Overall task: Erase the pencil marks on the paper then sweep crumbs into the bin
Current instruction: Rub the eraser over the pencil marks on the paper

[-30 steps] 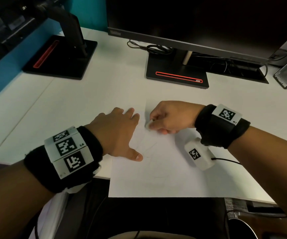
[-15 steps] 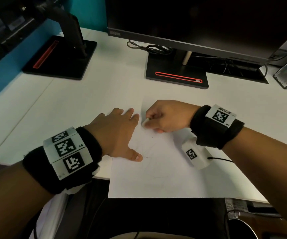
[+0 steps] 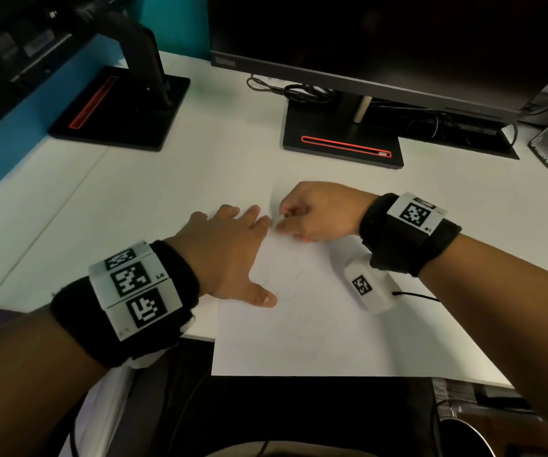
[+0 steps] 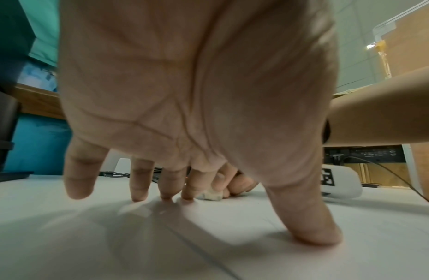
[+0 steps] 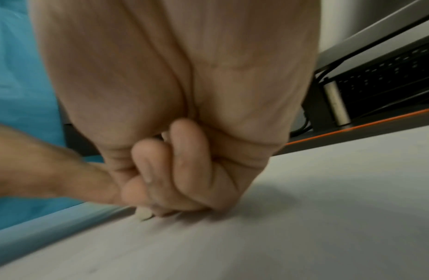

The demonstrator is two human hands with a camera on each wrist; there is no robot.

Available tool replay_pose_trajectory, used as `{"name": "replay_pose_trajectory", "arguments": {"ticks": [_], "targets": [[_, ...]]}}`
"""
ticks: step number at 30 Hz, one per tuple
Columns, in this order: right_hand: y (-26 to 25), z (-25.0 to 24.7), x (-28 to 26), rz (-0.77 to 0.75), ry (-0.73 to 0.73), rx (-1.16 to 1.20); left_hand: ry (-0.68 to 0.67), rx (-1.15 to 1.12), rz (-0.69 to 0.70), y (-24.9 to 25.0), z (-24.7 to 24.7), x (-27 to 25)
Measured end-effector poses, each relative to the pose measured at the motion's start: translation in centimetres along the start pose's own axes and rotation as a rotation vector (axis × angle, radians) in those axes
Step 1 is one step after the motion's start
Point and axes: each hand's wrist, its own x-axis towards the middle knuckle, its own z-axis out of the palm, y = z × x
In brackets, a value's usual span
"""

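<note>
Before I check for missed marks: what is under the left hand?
The left hand presses spread fingertips and thumb on the paper; bare paper shows beneath its arched palm. Marks under the fingertips themselves are hidden.

The white desk (image 3: pixel 154 192) carries a white sheet of paper (image 3: pixel 315 341) overhanging its near edge, two black monitor bases with red slots, one near the far-left corner (image 3: pixel 119 110) and one mid-back (image 3: pixel 342 143), and tangled black cables (image 3: pixel 299 90) beside the latter.
</note>
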Motion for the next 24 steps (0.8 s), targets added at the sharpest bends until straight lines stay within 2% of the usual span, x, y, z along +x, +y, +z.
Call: {"name": "replay_pose_trajectory", "arguments": {"ticks": [2,6,10,14,18,21,24], "targets": [[0.0,0.2,-0.3,0.008,-0.063,0.043,0.003,-0.008,-0.001,-0.1,0.1,0.0],[0.1,-0.6,-0.1,0.030,0.023,0.003,-0.009,-0.025,-0.020,-0.2,0.1,-0.1],[-0.1,0.3,-0.3,-0.001,-0.073,0.030,-0.011,-0.027,-0.027,-0.2,0.2,0.0],[-0.1,-0.4,0.0,0.009,0.005,-0.014,-0.021,-0.024,-0.037,-0.2,0.2,-0.1],[-0.4,0.3,-0.2,-0.015,-0.072,0.010,-0.018,-0.031,-0.039,-0.4,0.4,0.1],[-0.4,-0.3,0.2,0.005,0.006,-0.025,-0.021,-0.029,-0.037,-0.4,0.4,0.0],[-0.9,0.6,0.1,-0.044,-0.044,-0.032,-0.008,-0.047,-0.029,-0.4,0.5,0.0]]}}
